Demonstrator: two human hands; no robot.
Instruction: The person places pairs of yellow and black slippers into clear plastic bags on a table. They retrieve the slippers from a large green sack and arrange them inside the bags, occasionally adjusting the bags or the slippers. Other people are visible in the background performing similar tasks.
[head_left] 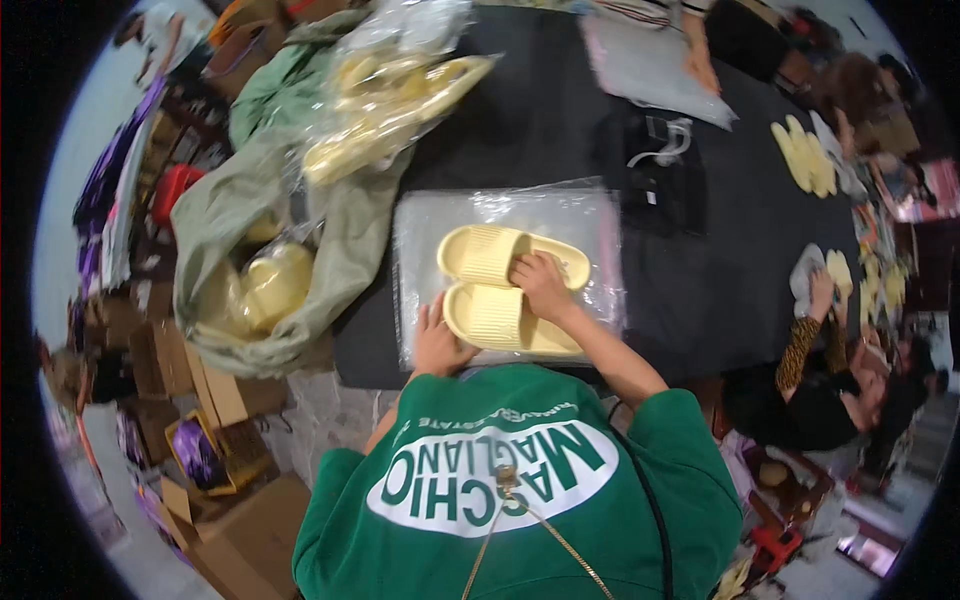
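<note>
A pair of pale yellow slide slippers point(484, 312) with ribbed straps lies side by side, toes to the left, over a stack of clear plastic bags point(415, 235) on the black table. My right hand point(541, 284) has its fingers curled at the inner edges of the slippers, by the strap openings, gripping them; its fingertips are partly hidden. Beside the near slipper's toe, my left hand point(440, 340) rests on the bags with its fingers apart, holding nothing that I can see.
At the left, a green-grey sack point(345, 250) holds bagged yellow slippers point(275, 285); more bagged slippers point(390, 120) lie above it. A black item with a white cord point(665, 170) sits right of the bags. Another person's hand point(700, 70) touches plastic bags across the table point(520, 100).
</note>
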